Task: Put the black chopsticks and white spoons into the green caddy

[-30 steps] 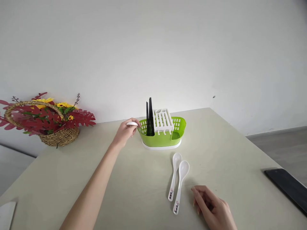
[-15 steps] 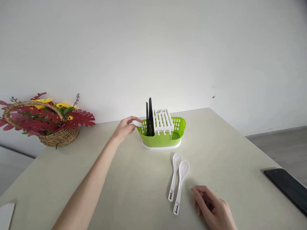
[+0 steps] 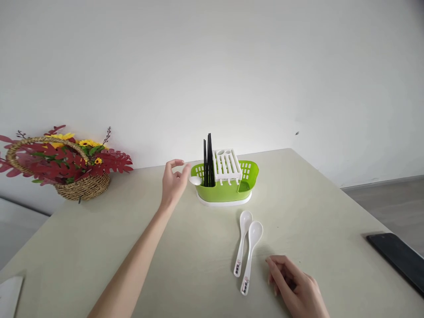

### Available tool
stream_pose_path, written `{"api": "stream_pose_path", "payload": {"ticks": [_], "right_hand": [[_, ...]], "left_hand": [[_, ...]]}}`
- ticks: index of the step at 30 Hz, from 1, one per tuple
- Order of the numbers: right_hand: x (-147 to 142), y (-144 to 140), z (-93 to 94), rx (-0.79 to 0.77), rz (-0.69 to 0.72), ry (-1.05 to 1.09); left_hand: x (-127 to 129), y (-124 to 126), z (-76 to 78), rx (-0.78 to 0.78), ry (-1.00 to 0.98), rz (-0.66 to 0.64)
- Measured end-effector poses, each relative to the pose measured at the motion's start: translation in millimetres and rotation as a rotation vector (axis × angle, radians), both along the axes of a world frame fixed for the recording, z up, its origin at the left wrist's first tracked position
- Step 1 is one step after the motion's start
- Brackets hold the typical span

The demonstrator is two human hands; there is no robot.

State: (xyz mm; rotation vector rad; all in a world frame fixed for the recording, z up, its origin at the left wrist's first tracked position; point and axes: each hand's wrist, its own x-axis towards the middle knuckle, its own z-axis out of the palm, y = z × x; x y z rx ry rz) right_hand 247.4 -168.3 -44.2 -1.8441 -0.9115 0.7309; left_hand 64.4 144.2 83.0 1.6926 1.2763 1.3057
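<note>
The left hand (image 3: 174, 182) is opening and drawing back, leaving its white spoon (image 3: 196, 180) in the green cutlery drainer (image 3: 228, 187). The right hand (image 3: 296, 289) is resting loosely curled and empty beside two spoons (image 3: 247, 251) on the surface (image 3: 198, 265).

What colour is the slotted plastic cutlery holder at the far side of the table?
Lime green, with a white rack insert and base, shown in the head view.
</note>
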Motion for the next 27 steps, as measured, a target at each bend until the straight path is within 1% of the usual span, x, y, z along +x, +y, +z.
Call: {"api": "stream_pose_path", "payload": {"ticks": [3,5,8,11,14,17,22,25,27], "right_hand": [[-1,1,-0.2,0.024,-0.011,-0.017],[0,1,0.3,0.030,-0.005,-0.021],[0,1,1.0,0.031,-0.002,-0.024],[1,1,1.0,0.038,-0.009,-0.031],[1,1,1.4,0.036,0.000,-0.027],[1,1,2.3,0.020,0.009,-0.018],[2,1,2.7,0.018,0.016,-0.015],[1,1,2.4,0.033,0.007,-0.024],[0,1,2.0,0.039,-0.008,-0.031]], "left_hand": [[1,-18,-3.9,0.083,0.144,-0.077],[0,-26,-5.3,0.130,0.202,-0.101],[0,-33,-4.0,0.205,0.274,-0.139],[-1,-37,-0.3,0.277,0.367,-0.216],[-2,-39,2.4,0.329,0.436,-0.220],[-7,-32,3.9,0.360,0.458,-0.158],[-17,-3,4.2,0.317,0.460,-0.014],[-18,11,4.2,0.273,0.438,-0.003],[-16,15,4.4,0.255,0.429,-0.009]]}}
